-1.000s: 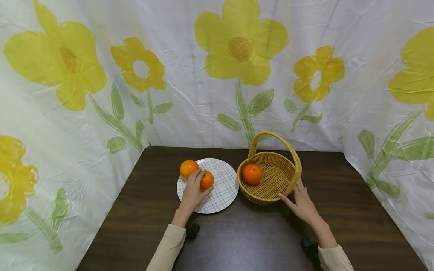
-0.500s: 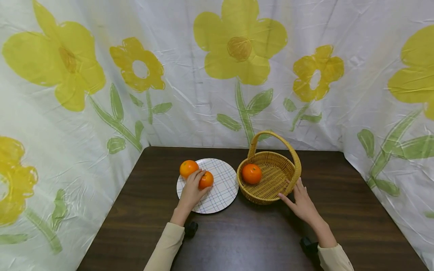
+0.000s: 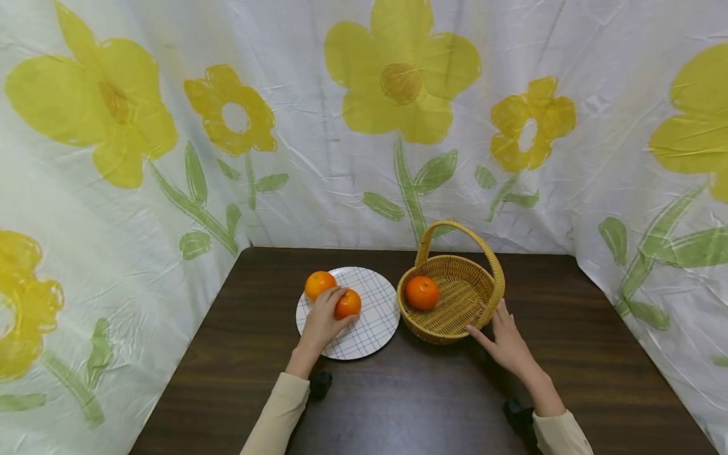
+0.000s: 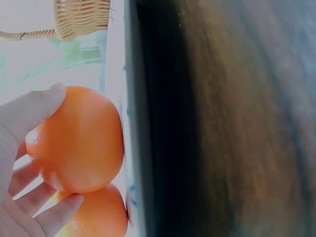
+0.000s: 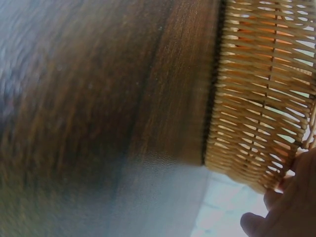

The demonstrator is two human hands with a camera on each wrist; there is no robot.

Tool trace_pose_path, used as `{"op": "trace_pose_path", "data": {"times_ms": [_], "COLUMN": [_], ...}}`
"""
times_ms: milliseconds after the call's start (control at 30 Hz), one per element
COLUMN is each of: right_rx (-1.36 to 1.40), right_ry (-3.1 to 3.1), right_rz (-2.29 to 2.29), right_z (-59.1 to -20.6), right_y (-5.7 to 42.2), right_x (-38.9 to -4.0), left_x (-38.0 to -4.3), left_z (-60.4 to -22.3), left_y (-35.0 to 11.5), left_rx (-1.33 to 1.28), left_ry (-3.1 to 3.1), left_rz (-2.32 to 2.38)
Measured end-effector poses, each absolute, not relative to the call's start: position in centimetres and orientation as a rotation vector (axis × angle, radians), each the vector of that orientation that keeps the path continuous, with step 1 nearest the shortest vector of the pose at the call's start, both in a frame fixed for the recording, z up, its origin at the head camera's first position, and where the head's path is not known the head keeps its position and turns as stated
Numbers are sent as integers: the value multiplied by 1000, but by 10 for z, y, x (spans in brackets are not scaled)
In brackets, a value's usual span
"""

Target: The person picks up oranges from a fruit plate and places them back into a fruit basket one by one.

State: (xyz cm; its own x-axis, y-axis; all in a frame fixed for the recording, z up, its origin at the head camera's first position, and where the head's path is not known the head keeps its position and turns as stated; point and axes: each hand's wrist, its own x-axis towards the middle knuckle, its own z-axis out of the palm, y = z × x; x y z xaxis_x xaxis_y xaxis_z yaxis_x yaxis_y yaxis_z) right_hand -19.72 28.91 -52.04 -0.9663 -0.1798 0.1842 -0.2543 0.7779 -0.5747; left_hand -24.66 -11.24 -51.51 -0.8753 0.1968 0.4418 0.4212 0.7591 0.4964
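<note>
In the head view my left hand (image 3: 323, 321) holds an orange (image 3: 348, 305) on a white plate (image 3: 370, 328) with a blue grid. The left wrist view shows the thumb (image 4: 37, 111) on one side of this fruit and fingers spread round the other. A second orange (image 3: 319, 284) lies right against it, farther back and left. On the right, my right hand (image 3: 508, 341) grips the rim of a yellow wicker basket (image 3: 455, 303) near the foot of its handle, its thumb at the front. Inside the basket, at its left, rests another orange (image 3: 422, 292).
Plate and basket stand side by side on a dark wood table (image 3: 421, 404). Behind the table hangs a white curtain (image 3: 318, 208) with yellow flowers. The tall basket handle (image 3: 455, 226) arches above the rim. A black device (image 3: 320, 385) sits at the left wrist.
The held orange and the one beside it have shifted very slightly to the right on the plate with my left hand. The right hand and basket stay put.
</note>
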Motion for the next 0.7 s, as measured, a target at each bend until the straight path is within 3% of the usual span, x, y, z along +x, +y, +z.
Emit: {"op": "trace_pose_path", "data": {"times_ms": [700], "right_rx": [354], "right_ry": [-2842], "right_rz": [948], "right_z": [-520], "right_y": [289], "right_x": [-196], "left_x": [-246], "left_z": [-503], "left_y": [-100], "left_rx": [-496], "left_ry": [-2581], "left_rz": [-883]}}
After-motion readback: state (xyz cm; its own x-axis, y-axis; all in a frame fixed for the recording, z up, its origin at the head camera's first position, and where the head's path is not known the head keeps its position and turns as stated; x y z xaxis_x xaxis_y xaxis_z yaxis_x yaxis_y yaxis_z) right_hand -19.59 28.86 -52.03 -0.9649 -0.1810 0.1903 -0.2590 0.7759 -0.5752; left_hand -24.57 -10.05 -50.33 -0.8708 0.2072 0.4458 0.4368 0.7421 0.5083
